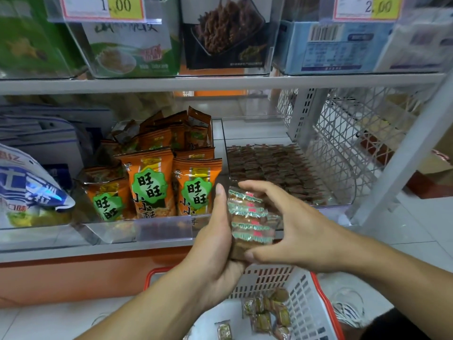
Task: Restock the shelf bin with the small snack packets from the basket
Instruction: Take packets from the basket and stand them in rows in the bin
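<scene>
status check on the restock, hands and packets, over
Left hand and right hand grip a packet stack. Shelf bin part full. More in basket. Nothing blocking.

The stack of small packets (250, 217) held in my fingers (247, 186) is clear film over brown, with crimped green-and-silver edges and little pink marks. The same brown packets (272, 168) fill the clear shelf bin (340, 192) in rows. Left of it stand orange bags (149, 180) with green scalloped badges carrying black characters and a yellow band on top. Further left lies a white-and-blue bag (31, 190) with some yellow-green low down. My basket (301, 303) is white with a red rim, and its loose packets (267, 312) look olive-green and brown. The price tags (103, 7) above are white and yellow with a red border.
</scene>
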`<state>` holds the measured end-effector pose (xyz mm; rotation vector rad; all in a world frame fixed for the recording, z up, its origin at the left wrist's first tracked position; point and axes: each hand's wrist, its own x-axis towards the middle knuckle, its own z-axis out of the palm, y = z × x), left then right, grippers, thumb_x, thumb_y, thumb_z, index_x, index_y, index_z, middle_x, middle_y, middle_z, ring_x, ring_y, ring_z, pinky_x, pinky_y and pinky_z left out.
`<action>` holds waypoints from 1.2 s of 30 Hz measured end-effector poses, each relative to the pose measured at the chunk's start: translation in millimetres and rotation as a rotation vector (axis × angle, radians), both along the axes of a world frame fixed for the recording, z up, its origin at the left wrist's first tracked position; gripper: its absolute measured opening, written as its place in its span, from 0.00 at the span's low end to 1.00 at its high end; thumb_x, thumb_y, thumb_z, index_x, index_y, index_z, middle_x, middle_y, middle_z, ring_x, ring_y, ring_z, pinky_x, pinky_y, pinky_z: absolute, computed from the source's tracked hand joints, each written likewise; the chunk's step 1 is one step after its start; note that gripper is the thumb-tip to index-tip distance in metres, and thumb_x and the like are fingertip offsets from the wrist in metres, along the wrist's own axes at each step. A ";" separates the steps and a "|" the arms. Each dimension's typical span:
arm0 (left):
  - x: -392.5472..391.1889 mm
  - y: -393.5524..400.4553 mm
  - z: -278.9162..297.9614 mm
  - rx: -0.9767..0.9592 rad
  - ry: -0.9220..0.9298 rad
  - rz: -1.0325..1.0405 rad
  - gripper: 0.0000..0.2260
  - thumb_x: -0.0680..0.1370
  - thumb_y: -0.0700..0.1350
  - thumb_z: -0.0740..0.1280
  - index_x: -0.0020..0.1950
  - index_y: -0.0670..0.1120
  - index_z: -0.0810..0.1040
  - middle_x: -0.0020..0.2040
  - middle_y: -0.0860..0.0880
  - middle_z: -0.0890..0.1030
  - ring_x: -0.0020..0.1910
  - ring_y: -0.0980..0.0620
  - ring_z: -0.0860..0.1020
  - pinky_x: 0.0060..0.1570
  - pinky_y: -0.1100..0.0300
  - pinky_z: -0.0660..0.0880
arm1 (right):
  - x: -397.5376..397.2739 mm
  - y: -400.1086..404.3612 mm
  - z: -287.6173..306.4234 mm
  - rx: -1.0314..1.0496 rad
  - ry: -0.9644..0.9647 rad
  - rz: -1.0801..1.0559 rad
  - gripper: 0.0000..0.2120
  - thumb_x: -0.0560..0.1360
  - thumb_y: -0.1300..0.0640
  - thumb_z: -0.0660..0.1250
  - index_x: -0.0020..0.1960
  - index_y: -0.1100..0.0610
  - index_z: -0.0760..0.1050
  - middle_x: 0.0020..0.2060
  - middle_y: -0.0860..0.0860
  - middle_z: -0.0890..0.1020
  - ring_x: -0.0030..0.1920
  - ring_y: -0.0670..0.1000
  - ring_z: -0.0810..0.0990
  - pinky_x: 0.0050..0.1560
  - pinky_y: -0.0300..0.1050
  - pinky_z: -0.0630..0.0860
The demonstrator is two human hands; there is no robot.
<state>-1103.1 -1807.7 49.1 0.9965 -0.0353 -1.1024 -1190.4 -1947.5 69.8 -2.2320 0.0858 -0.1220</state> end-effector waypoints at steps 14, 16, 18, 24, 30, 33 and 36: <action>8.4 -15.6 -13.4 0.382 -0.811 0.035 0.26 0.80 0.48 0.69 0.73 0.64 0.61 0.51 0.55 0.85 0.50 0.54 0.83 0.56 0.50 0.79 | 145.0 -114.6 -33.5 0.154 0.076 -0.443 0.37 0.65 0.56 0.82 0.69 0.53 0.68 0.50 0.41 0.78 0.48 0.41 0.77 0.41 0.34 0.70; 13.4 -17.3 -14.9 0.402 -0.768 0.052 0.28 0.80 0.44 0.69 0.72 0.64 0.59 0.44 0.52 0.85 0.45 0.48 0.84 0.53 0.44 0.81 | 168.4 -121.6 -27.7 0.234 0.042 -0.440 0.36 0.67 0.61 0.80 0.70 0.54 0.68 0.54 0.45 0.78 0.49 0.43 0.77 0.41 0.33 0.71; 17.6 -16.5 -15.0 0.417 -0.758 0.059 0.25 0.80 0.43 0.68 0.68 0.65 0.60 0.43 0.49 0.83 0.45 0.44 0.84 0.51 0.41 0.81 | 188.6 -125.6 -24.7 0.274 0.035 -0.402 0.31 0.67 0.67 0.78 0.66 0.54 0.71 0.53 0.48 0.79 0.49 0.46 0.79 0.40 0.33 0.74; 20.3 -15.0 -17.0 0.421 -0.792 0.019 0.30 0.80 0.45 0.69 0.73 0.64 0.57 0.46 0.53 0.83 0.39 0.52 0.82 0.34 0.60 0.79 | 215.6 -126.0 -35.4 0.159 0.107 -0.400 0.34 0.73 0.70 0.74 0.76 0.60 0.66 0.70 0.59 0.74 0.67 0.58 0.76 0.66 0.48 0.75; 19.3 -12.3 -17.3 0.415 -0.832 -0.047 0.37 0.79 0.47 0.72 0.79 0.62 0.52 0.49 0.56 0.79 0.35 0.65 0.79 0.32 0.73 0.72 | 223.5 -93.9 -40.6 0.373 0.013 -0.549 0.35 0.78 0.68 0.68 0.80 0.57 0.56 0.64 0.59 0.75 0.46 0.49 0.77 0.36 0.29 0.74; 20.9 -11.2 -14.9 0.422 -0.831 -0.058 0.38 0.78 0.47 0.73 0.79 0.62 0.52 0.47 0.57 0.80 0.34 0.64 0.79 0.30 0.72 0.72 | 222.3 -87.2 -45.4 0.425 -0.011 -0.597 0.35 0.78 0.71 0.63 0.80 0.54 0.56 0.56 0.56 0.78 0.43 0.51 0.77 0.22 0.30 0.69; 21.8 -9.2 -14.1 0.415 -0.828 -0.076 0.40 0.78 0.45 0.72 0.81 0.63 0.50 0.50 0.57 0.80 0.33 0.64 0.79 0.29 0.72 0.72 | 222.4 -87.7 -49.2 0.408 0.001 -0.610 0.35 0.78 0.72 0.61 0.80 0.56 0.56 0.58 0.56 0.79 0.42 0.48 0.77 0.27 0.29 0.72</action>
